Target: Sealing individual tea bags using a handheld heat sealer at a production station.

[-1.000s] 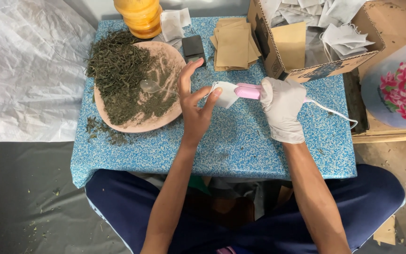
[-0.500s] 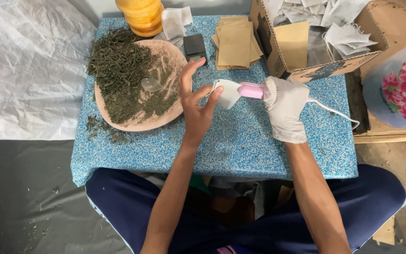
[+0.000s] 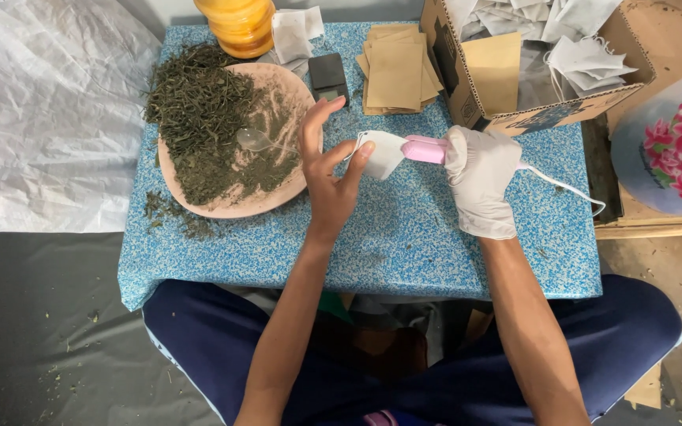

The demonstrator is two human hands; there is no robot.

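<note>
Sealer (image 3: 426, 149) tip hidden behind white pouch (image 3: 383, 153), cord (image 3: 566, 189) cut off.

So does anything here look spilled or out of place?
Yes. Dried green leaves lie scattered on the blue table beside the pink plate, and the leaf heap overhangs the plate's far-left rim. More bits dot the grey floor. Nothing looks damaged.
</note>
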